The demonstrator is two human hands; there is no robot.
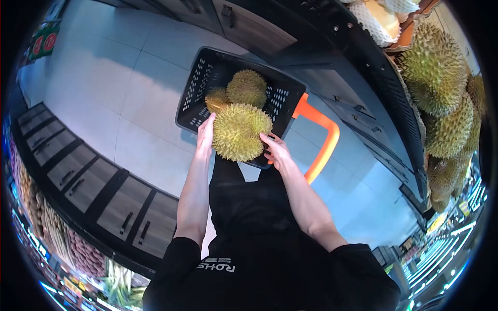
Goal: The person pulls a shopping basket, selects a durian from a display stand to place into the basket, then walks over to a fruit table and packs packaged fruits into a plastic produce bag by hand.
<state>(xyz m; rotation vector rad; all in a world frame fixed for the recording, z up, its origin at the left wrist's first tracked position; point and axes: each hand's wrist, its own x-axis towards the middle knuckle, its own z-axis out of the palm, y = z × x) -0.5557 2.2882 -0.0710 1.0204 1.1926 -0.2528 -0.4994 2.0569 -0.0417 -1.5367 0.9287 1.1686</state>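
Between my two hands is a large spiky yellow-green durian [239,132], held over the near part of a black shopping basket [193,98]. My left hand [206,133] presses on its left side, and my right hand [276,148] grips its lower right side. The fingers of both hands are partly hidden by the fruit. Two more durians lie in the basket beyond it: a rounder one [247,88] and a browner one [217,99], partly covered by the held fruit. The basket's orange handle [329,137] sticks out to the right.
Several durians [434,67] are piled on a black display stand [384,78] at the right, beside fruit in white foam netting [374,23]. Wood-fronted cabinets [116,207] with produce above run along the left. Pale floor tiles [124,88] lie around the basket.
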